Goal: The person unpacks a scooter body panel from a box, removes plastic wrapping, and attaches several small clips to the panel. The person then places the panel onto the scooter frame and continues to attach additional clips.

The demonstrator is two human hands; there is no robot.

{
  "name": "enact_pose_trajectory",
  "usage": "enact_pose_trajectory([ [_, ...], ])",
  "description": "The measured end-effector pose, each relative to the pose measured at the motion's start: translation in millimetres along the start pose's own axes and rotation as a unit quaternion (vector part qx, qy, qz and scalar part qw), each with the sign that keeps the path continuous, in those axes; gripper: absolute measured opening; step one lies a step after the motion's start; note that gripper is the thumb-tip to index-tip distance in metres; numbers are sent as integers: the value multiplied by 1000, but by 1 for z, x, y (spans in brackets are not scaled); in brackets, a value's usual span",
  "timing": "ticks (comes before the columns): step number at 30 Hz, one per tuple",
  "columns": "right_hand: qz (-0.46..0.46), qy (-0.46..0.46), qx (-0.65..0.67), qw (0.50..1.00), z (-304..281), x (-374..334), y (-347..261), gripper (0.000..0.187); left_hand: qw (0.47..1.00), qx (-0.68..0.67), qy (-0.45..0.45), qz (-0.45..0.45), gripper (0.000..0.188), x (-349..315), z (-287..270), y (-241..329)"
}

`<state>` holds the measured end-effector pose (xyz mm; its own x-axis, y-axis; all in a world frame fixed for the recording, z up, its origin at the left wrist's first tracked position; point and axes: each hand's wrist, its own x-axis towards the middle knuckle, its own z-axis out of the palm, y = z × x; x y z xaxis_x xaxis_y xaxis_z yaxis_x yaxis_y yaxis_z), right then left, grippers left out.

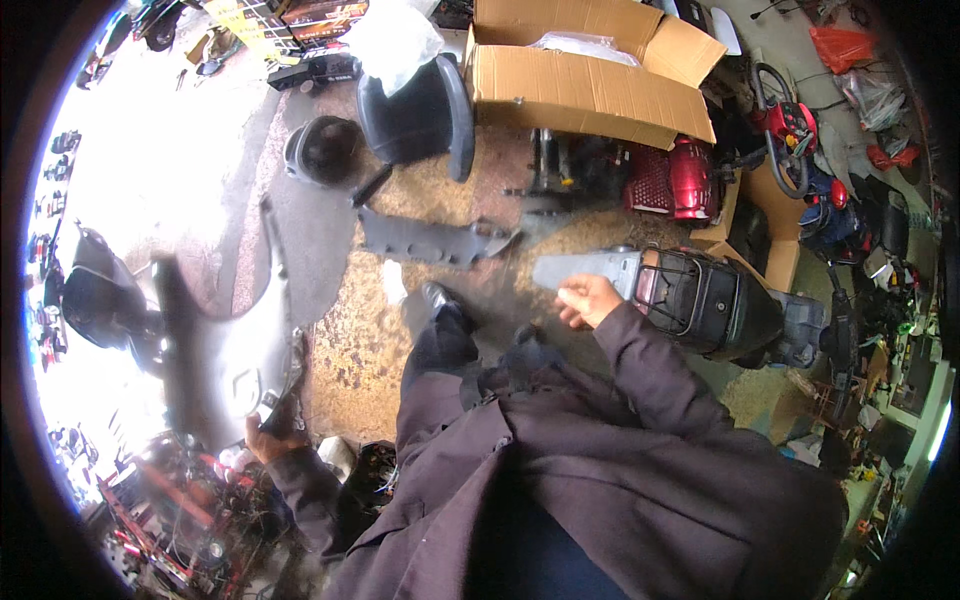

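Note:
My left hand [272, 440] grips the lower edge of a large silver-grey scooter body panel [225, 365], curved and with a long thin upper arm. Its fingers are partly hidden by the panel. My right hand [588, 300] is raised in front of me, fingers curled together; whether something small is inside cannot be seen. Just beyond it is a flat grey panel [590, 268] at one end of a scooter with a black rear rack [668, 293]. A long dark plastic strip [430, 240] lies on the floor ahead.
An open cardboard box [590, 90] stands at the back, beside a black chair-like piece [415, 115]. A dark helmet [328, 150] sits left of it. Red scooter parts [690, 180] are at the right. Red-framed machinery [180, 500] fills the lower left.

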<state>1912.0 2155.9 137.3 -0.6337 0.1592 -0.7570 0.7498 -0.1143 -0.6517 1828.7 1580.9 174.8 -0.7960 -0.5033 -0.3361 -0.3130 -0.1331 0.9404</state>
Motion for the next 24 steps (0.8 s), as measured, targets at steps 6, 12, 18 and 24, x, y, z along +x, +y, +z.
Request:
enact_pose_trajectory([
  [6, 48, 57, -39, 996, 29, 36, -32, 33, 959, -177, 183, -124, 43, 97, -63, -19],
  [12, 73, 58, -86, 992, 40, 71, -60, 32, 850, -390, 230, -270, 49, 110, -54, -35],
  [18, 76, 51, -108, 990, 40, 116, -80, 31, 860, -355, 282, -234, 49, 97, -26, -34],
  [24, 130, 65, -46, 988, 5, 169, -99, 28, 875, -335, 284, -204, 45, 103, 8, -12],
])
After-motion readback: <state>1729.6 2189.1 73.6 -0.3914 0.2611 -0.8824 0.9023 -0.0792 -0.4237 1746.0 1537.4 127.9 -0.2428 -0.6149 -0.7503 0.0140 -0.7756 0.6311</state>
